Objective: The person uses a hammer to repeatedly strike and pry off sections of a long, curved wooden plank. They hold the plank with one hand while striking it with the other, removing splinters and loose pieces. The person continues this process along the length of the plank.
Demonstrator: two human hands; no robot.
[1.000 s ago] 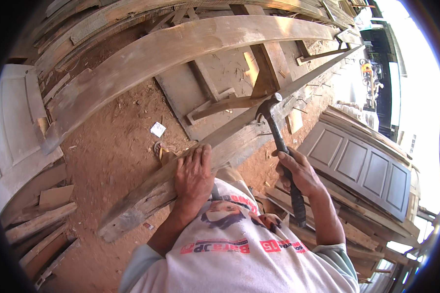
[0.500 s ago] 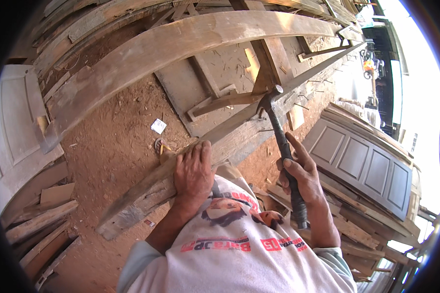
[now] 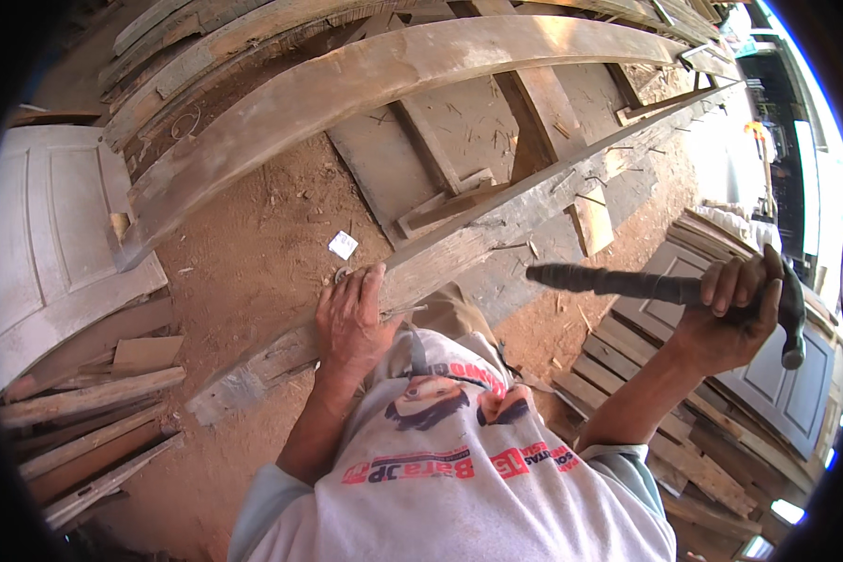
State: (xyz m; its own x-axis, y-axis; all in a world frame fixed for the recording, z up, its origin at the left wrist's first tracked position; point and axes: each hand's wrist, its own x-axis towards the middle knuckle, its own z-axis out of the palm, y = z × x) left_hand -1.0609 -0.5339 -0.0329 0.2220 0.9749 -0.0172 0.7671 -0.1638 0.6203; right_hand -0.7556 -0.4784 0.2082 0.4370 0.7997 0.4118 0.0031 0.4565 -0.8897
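Clamped in the right hand [image 3: 735, 304] near its head, one claw hammer [image 3: 618, 283] is held to the right of one wooden beam [image 3: 459, 250], its handle pointed leftward; the left hand [image 3: 351, 314] is laid unclenched over the beam's near end. At least five nails [image 3: 510, 245] are seen projecting from the beam. Flanking it are shown one pale panelled door [image 3: 51, 215] at left and one grey panelled door [image 3: 782, 393] at right.
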